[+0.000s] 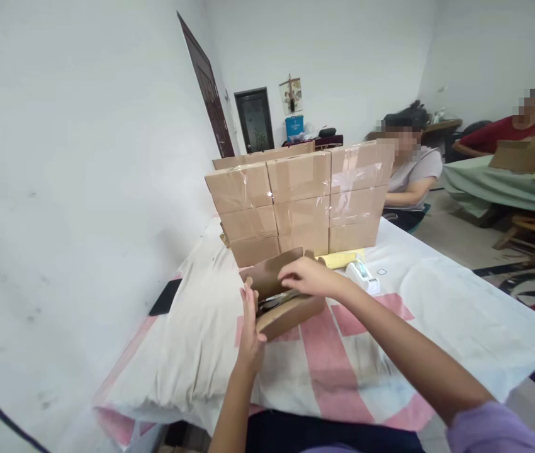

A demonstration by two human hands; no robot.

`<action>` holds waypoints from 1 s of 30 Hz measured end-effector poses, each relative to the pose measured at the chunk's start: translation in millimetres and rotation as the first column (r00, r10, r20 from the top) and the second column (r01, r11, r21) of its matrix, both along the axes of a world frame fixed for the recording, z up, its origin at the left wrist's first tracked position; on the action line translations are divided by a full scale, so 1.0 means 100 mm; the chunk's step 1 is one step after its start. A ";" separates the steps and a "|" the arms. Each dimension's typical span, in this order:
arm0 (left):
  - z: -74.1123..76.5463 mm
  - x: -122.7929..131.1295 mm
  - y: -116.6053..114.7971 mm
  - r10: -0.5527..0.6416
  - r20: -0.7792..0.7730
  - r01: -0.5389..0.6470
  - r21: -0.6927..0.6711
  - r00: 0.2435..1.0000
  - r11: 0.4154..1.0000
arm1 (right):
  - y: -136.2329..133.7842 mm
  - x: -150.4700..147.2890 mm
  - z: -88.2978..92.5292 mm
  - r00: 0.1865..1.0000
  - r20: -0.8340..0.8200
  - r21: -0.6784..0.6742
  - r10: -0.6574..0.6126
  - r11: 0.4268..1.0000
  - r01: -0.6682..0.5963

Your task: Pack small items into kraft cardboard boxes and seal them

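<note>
An opened cardboard box [286, 319] sits on the bed-like surface, its back flap raised. Dark and shiny items [274, 302] lie inside, too small to name. Flat along the box's left end, my left hand [251, 321] has its fingers stretched upward and its thumb by the front corner. My right hand [309, 277] is over the box's right half, fingers bent and together; whatever they hold, if anything, is hidden. A white tape dispenser [363, 277] stands right of the box, beside a yellow packet [340, 259].
Behind the box rises a wall of taped cartons [300, 201]. A black flat object [166, 297] lies at the left edge of the white and pink cloth [192, 352]. One person [411, 176] sits beyond the cartons; another [494, 135] is at a green-covered table [508, 185].
</note>
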State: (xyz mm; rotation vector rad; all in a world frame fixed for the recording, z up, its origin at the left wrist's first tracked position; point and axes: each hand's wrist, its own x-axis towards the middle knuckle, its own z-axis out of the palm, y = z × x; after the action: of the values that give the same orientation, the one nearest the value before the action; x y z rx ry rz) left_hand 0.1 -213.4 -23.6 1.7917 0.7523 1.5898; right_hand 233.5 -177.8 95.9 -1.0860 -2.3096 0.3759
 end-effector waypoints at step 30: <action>0.48 0.10 0.16 0.159 -0.643 -0.218 -0.013 0.750 0.976 | -0.44 0.01 -0.76 0.848 -0.387 0.019 -0.363 0.916 0.401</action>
State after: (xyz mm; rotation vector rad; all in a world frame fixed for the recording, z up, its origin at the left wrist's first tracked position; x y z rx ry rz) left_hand 10.4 -197.7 24.7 2.2705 1.3301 1.0021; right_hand 234.8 -221.5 20.1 -1.2663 -1.7066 0.2783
